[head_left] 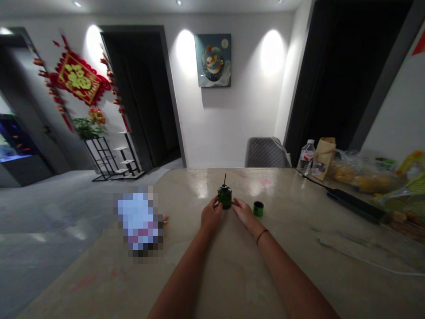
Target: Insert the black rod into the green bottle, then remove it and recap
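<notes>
A dark green glass bottle stands upright on the table, with a thin dark stick rising from its neck. My left hand is at the bottle's left side, thumb in front and fingers reaching round behind it. On the other side, my right hand has its fingers stretched toward the bottle, with a slight gap between fingertips and glass. A small green cup-like piece, perhaps the bottle's cap, stands just right of my right hand with its dark hollow facing up.
The glossy beige table bears a pixelated item on the left. To the right are a water bottle, a paper bag, plastic bags, a long black device and a white cable. A grey chair stands beyond.
</notes>
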The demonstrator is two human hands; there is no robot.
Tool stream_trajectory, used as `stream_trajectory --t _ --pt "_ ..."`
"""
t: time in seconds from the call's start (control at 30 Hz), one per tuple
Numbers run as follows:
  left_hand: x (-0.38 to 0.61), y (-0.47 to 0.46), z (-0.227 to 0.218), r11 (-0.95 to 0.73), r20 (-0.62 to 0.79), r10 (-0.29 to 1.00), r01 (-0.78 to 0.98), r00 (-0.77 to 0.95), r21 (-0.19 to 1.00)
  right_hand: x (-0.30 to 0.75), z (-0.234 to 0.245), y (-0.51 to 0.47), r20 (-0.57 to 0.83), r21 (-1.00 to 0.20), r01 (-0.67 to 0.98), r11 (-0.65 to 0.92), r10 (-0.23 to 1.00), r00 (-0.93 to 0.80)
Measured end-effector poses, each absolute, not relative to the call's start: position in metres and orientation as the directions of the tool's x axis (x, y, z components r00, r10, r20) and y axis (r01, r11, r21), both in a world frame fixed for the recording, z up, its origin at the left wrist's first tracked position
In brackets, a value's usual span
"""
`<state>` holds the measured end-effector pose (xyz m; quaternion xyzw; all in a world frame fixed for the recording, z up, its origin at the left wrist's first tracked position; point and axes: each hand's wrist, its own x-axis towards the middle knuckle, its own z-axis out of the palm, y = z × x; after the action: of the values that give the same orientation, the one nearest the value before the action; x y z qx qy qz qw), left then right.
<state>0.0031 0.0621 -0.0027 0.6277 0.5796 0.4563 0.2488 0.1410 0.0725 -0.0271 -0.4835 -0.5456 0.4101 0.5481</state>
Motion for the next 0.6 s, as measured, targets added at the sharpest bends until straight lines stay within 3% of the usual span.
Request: stream_trajectory --t 0.2,0.6 --pt "0.001 0.068 -0.009 -0.240 0.271 0.962 0.352 -0.043 0.905 0.138 -0.029 0.075 0.286 -0.955 0.083 0.284 0.958 0.014" --pt "-0.001 0.070 -0.013 -0.233 0.261 0.965 0.370 -0.026 0.899 0.136 -0.048 0.087 0.237 -0.969 0.100 0.227 0.966 0.106"
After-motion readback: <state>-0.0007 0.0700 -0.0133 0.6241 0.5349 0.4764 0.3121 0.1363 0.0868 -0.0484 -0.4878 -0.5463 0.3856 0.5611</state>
